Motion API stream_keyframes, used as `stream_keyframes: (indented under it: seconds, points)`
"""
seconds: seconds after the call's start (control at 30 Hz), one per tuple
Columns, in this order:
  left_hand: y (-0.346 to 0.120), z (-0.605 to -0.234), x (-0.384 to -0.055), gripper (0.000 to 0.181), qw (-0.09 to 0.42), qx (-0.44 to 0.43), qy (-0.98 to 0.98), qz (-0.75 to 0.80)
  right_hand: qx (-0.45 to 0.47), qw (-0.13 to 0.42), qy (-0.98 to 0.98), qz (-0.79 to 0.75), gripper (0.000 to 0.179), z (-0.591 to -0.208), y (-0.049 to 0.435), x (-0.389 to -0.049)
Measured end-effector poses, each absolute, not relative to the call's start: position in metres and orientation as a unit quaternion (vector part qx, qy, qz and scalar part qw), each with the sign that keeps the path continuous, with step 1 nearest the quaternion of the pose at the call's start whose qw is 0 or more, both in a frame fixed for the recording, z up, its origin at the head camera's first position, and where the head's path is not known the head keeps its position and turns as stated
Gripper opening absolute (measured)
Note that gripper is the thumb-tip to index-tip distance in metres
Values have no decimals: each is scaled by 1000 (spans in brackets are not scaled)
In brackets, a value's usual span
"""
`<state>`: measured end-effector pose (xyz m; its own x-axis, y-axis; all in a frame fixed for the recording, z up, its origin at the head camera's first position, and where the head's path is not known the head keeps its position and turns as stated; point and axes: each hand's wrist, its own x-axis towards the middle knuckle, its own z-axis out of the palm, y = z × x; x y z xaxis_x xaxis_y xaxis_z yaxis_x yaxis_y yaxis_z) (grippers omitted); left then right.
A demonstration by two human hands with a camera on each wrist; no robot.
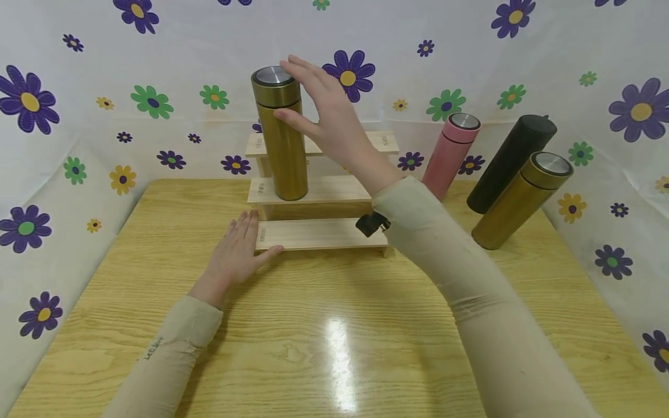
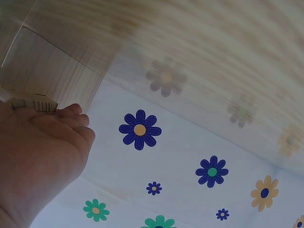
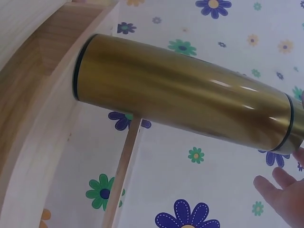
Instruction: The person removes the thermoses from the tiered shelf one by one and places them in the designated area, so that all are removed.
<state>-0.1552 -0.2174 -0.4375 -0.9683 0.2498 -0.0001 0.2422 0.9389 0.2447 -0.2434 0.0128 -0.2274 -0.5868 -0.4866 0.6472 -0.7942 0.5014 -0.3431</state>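
Observation:
A gold vacuum flask [image 1: 284,151] with a silver-topped lid stands upright at the left end of the middle step of a light wooden three-tier rack [image 1: 321,235]. My right hand [image 1: 334,116] is at its lid, fingers extended and spread from the thumb. In the right wrist view the flask's base [image 3: 88,69] meets the shelf, with some fingertips [image 3: 266,187] near the lid end. My left hand [image 1: 235,249] lies against the left end of the lowest step, fingers straight along its side and thumb by the front edge.
Right of the rack stand a pink flask [image 1: 450,154], a black cylindrical bottle [image 1: 509,165] and a second gold flask [image 1: 517,203]. A white flowered cloth [image 1: 209,46] hangs behind and beside the wooden table [image 1: 261,348]. My right forearm crosses over the rack's right side.

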Motion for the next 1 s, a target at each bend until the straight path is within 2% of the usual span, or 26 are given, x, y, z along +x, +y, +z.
stream_keyframes:
  seconds: [0.2,0.6,1.0]
  points:
    - [-218,-436,-155,105,19,125,984,123,394,232,-834,309,63,-224,4,-250]
    - [-217,-436,-155,106,16,119,985,122,365,169,-831,383,56,-222,-3,-246]
    - [-217,-438,-156,107,13,121,986,118,341,208,-808,433,51,-225,24,-228]
